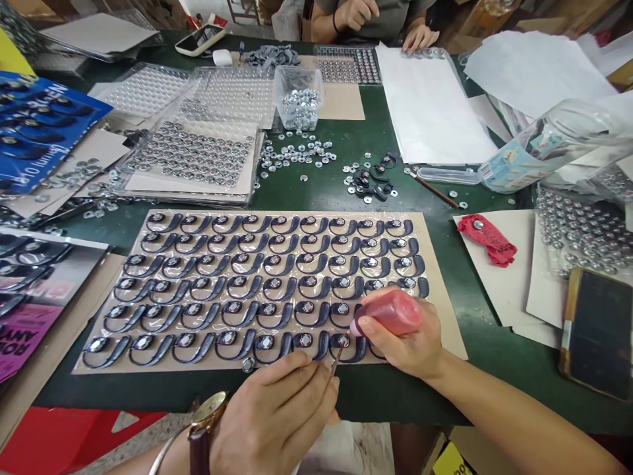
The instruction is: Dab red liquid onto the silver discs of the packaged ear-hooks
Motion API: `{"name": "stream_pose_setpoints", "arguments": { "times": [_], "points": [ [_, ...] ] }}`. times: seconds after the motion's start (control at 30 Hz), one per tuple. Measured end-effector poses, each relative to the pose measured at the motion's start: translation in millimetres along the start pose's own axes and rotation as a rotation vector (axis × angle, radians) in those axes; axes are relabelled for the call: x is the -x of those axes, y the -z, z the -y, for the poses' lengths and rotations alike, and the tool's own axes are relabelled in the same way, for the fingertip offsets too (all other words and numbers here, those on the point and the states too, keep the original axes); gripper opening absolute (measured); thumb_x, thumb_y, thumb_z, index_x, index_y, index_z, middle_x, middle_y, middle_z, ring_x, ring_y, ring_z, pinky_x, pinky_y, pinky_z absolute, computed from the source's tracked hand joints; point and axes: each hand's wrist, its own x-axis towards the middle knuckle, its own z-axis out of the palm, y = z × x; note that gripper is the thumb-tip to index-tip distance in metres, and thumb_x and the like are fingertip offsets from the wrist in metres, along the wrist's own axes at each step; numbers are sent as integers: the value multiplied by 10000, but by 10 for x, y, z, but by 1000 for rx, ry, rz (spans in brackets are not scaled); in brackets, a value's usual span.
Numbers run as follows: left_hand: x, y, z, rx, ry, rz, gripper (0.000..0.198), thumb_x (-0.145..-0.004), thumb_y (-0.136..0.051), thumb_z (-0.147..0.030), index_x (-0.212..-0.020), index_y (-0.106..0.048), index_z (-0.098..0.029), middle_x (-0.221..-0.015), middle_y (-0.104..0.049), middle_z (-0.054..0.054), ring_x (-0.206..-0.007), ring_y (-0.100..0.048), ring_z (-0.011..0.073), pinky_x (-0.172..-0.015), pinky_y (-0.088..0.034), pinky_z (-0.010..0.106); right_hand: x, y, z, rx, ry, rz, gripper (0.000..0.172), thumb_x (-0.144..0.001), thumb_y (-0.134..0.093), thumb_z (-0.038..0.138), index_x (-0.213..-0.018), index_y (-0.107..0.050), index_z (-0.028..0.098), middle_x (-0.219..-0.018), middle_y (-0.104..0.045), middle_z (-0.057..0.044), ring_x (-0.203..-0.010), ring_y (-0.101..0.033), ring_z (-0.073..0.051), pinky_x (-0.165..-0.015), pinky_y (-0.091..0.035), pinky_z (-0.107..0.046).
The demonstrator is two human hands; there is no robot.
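My right hand [413, 336] is wrapped round a red squeeze bottle [395, 311], tilted with its nozzle toward the lower left. My left hand [284, 402], with a watch on the wrist, pinches a thin pointed tool [337, 360]; most of it is hidden by the fingers. The tool's tip meets a dark curved band with a round metal stud [341, 341] in the front row. Several rows of such bands lie on a cardboard sheet [440, 264] with clear plastic. One loose stud [248, 365] sits at the sheet's front edge.
Behind the sheet are scattered metal discs [297, 155], a clear tub [298, 99] of them and stacked plastic trays [198, 155]. A phone [598, 330], red cloth [487, 239] and plastic jar [524, 152] lie at right. Another person's hands [419, 38] work across the table.
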Motion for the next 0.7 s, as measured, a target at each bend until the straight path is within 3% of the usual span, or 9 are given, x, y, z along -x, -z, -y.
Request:
{"name": "stream_pose_setpoints", "arguments": {
  "times": [0.3, 0.7],
  "points": [
    [-9, 17, 5, 0, 1, -4, 260, -917, -458, -128, -1097, -627, -46, -1099, -677, 99, -1018, -642, 225, -923, -504, 368, 40, -5, -14, -11, -73, 51, 99, -777, -670, 263, -794, -640, 170, -657, -709, -27, -516, -659, -149, -509, -551, -249],
    [-121, 75, 45, 7, 1, -34, 266, -918, -416, -106, -1029, -652, -54, -991, -712, 108, -914, -683, 197, -849, -559, 341, 17, 30, -17, 88, -13, 18, 119, -798, -637, 247, -694, -618, 191, -611, -653, -11, -525, -629, -140, -513, -532, -258]
  ]
}}
